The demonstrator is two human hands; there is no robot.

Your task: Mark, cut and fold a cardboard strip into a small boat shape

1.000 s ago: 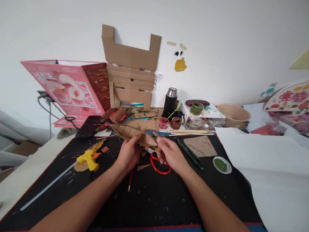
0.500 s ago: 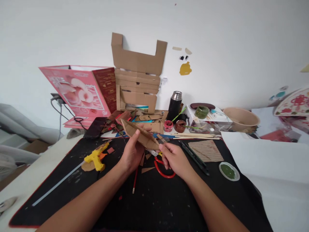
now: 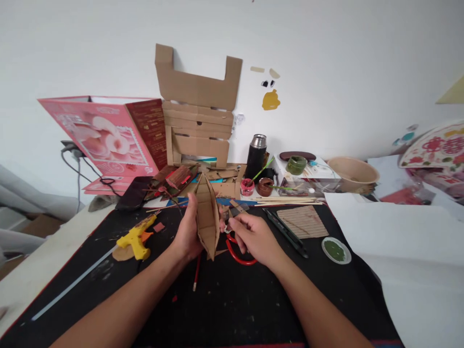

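A small boat-shaped cardboard piece [image 3: 207, 217], pointed at both ends and with raised sides, stands nearly upright in my left hand [image 3: 186, 233]. The thumb lies along its left side; the other fingers are mostly behind it. To its right is my right hand [image 3: 254, 237], fingers curled together and apart from the cardboard. Anything in that pinch is too small to make out. Red-handled scissors [image 3: 242, 262] lie under the right hand, their blades mostly hidden. Below the boat, a red pencil [image 3: 196, 274] rests on the black mat [image 3: 224, 309].
A yellow glue gun [image 3: 135, 240] with a long glue stick lies left. To the right are a dark green pen-like tool [image 3: 288, 234], corrugated cardboard [image 3: 302, 221] and a lid with green paint [image 3: 335, 251]. Paint jars [image 3: 266, 187] and a black thermos [image 3: 255, 159] stand behind.
The cardboard boat has turned from slanting sideways to nearly upright, its hollow facing me. My right hand has let go of its end and moved slightly away. The view has shifted a little.
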